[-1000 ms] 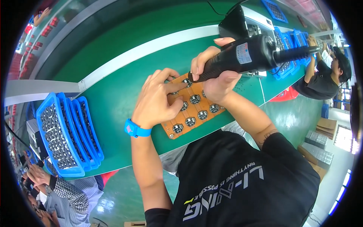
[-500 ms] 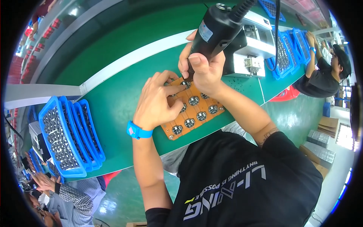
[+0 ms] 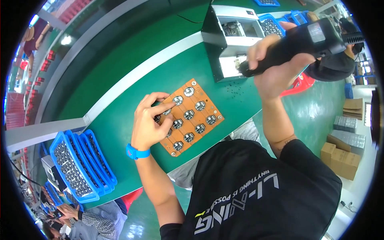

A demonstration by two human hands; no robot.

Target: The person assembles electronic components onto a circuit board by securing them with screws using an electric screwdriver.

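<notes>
A flat orange-brown fixture board (image 3: 194,127) lies on the green bench, holding rows of small round circuit boards (image 3: 189,114). My left hand (image 3: 150,122), with a blue wrist strap, rests over the board's left side. Its fingers are spread, the index finger and thumb lying over the round boards. At the right, my right hand (image 3: 276,76) is wrapped around a black corded electric screwdriver (image 3: 294,46). The screwdriver's tip points at the front opening of a white and black box-shaped machine (image 3: 236,44), which looks like a screw feeder. Whether tip and machine touch, I cannot tell.
Blue trays (image 3: 76,168) full of round parts stand tilted together at the left. More blue trays (image 3: 270,25) are behind the machine. Small dark bits (image 3: 235,90) are scattered before it. A white rail (image 3: 148,68) borders the bench. Other people sit at both sides.
My right hand has carried the screwdriver off the fixture board, rightward to the machine. My left hand stays on the board, which now shows more of its round boards.
</notes>
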